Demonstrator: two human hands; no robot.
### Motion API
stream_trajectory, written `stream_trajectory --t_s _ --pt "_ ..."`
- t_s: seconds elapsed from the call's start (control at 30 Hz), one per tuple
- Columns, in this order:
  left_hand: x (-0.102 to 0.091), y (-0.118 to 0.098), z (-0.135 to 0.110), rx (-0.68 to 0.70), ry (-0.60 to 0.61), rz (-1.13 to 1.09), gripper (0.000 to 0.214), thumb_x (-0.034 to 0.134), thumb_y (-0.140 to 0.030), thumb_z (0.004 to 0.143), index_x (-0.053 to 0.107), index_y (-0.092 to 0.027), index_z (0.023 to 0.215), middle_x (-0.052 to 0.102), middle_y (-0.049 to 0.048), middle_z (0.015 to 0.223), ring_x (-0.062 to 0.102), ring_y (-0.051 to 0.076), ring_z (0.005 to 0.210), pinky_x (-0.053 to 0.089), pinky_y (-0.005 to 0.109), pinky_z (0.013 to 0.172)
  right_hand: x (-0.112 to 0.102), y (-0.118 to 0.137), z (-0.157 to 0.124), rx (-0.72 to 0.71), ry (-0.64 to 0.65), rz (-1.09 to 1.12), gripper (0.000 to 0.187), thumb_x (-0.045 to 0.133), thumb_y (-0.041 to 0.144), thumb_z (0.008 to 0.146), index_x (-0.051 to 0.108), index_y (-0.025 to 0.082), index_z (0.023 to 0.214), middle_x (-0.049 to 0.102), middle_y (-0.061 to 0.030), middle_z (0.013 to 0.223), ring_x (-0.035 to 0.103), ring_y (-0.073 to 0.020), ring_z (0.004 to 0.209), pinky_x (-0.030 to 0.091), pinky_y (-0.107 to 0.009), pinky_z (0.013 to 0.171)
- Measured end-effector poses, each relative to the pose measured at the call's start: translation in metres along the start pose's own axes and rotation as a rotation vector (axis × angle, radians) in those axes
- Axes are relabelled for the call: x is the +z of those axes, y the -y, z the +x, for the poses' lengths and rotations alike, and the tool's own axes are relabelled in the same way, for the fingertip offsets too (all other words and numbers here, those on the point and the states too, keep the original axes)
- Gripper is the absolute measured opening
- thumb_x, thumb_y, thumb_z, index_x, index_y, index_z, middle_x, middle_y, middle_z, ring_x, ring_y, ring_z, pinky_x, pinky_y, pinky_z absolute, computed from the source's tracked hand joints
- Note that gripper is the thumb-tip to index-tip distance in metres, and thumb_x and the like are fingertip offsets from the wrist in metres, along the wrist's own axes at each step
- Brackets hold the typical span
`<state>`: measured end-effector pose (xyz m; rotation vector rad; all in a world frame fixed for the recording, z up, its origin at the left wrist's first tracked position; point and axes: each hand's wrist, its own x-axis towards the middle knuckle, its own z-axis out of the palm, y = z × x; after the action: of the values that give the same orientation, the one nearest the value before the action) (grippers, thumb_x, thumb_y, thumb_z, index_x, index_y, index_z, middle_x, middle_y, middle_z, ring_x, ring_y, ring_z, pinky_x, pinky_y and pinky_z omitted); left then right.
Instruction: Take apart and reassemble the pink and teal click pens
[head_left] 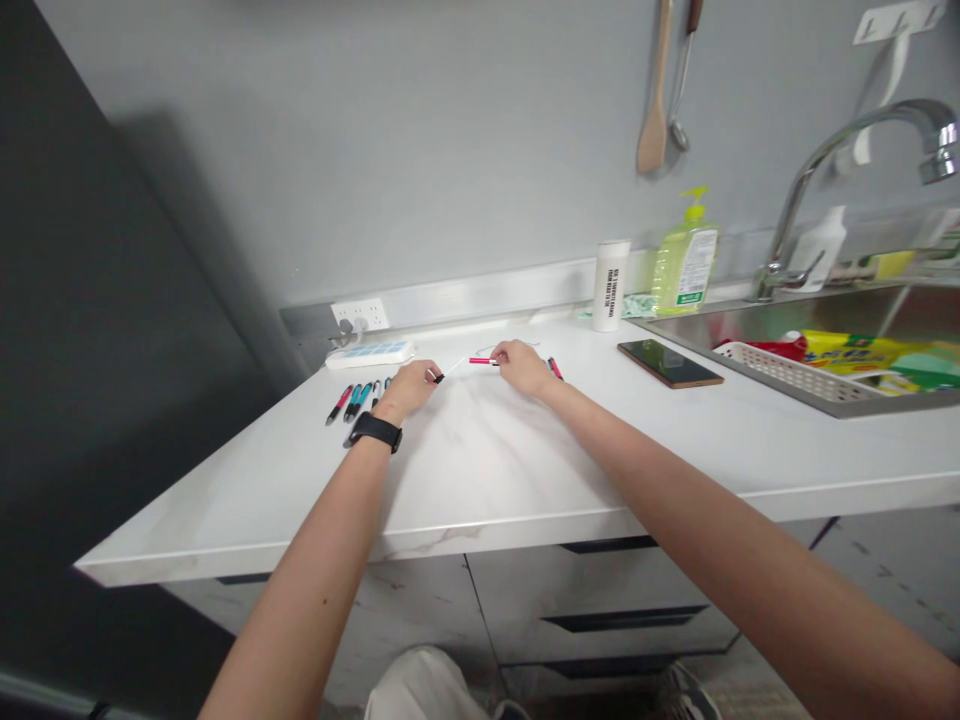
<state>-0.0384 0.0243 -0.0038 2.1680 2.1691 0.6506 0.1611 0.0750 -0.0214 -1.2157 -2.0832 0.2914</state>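
Above the white countertop (465, 450), my right hand (519, 365) pinches a red pen barrel (481, 360) that points left. My left hand (411, 388), with a black band on its wrist, is closed on a small black pen part (439, 379). A thin pale rod, apparently a pen refill (454, 367), slants from that black part toward the open end of the barrel. Beside my left hand lie several pens (352, 402) in red, blue and white with black grips. Another red and black pen piece (554, 368) rests just right of my right hand, partly hidden by it.
A white power strip (371, 354) lies behind the pens. To the right are a phone (670, 362), a white cup (611, 285), a yellow-green soap bottle (685, 260) and a sink (675, 328) with a faucet (795, 190). A dark panel (112, 300) stands at left.
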Motion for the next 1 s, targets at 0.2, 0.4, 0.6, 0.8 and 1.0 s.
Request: stream_trajectory --t_s 0.2,0.4,0.6,0.8,1.0 --pt "0.001 0.002 0.001 0.015 0.021 0.002 0.029 0.053 -0.006 0.067 0.067 -0.017 0.09 0.069 0.0067 0.091 0.062 0.018 0.081 0.045 0.024 0.07 -0.001 0.002 0.004 -0.013 -0.081 0.03 0.029 0.041 0.01 0.082 0.067 0.013 0.096 0.061 -0.0126 0.102 0.057 -0.0181 0.094 0.04 -0.026 0.087" --pt "0.002 0.002 0.001 0.055 0.028 -0.023 0.03 0.052 -0.007 0.068 0.067 -0.016 0.092 0.069 0.0067 0.091 0.062 0.017 0.082 0.046 0.023 0.072 -0.005 0.006 0.001 -0.033 -0.046 0.038 0.029 0.043 0.007 0.079 0.067 0.012 0.095 0.062 -0.0118 0.094 0.058 -0.0178 0.089 0.041 -0.025 0.083" --pt "0.002 0.002 0.0 0.038 0.028 -0.032 0.032 0.05 -0.007 0.068 0.066 -0.016 0.094 0.069 0.0071 0.091 0.062 0.017 0.08 0.046 0.023 0.069 -0.007 0.007 0.002 0.02 -0.097 0.035 0.03 0.044 0.006 0.075 0.067 0.013 0.093 0.062 -0.0107 0.094 0.058 -0.0172 0.086 0.042 -0.024 0.082" --pt "0.006 0.001 0.002 0.108 -0.001 -0.152 0.03 0.05 -0.01 0.066 0.067 -0.016 0.09 0.069 0.0055 0.086 0.061 0.016 0.078 0.046 0.025 0.071 -0.003 0.008 0.003 -0.01 -0.08 0.061 0.027 0.045 0.006 0.075 0.068 0.014 0.088 0.064 -0.0095 0.092 0.058 -0.0171 0.089 0.042 -0.024 0.083" --pt "0.007 -0.013 -0.002 0.164 0.067 -0.531 0.025 0.056 -0.021 0.066 0.066 -0.014 0.088 0.068 0.0056 0.083 0.059 0.016 0.077 0.045 0.029 0.076 0.002 0.01 0.008 -0.016 -0.174 0.259 0.026 0.045 0.008 0.076 0.062 0.015 0.094 0.064 -0.0058 0.09 0.059 -0.015 0.085 0.043 -0.027 0.084"
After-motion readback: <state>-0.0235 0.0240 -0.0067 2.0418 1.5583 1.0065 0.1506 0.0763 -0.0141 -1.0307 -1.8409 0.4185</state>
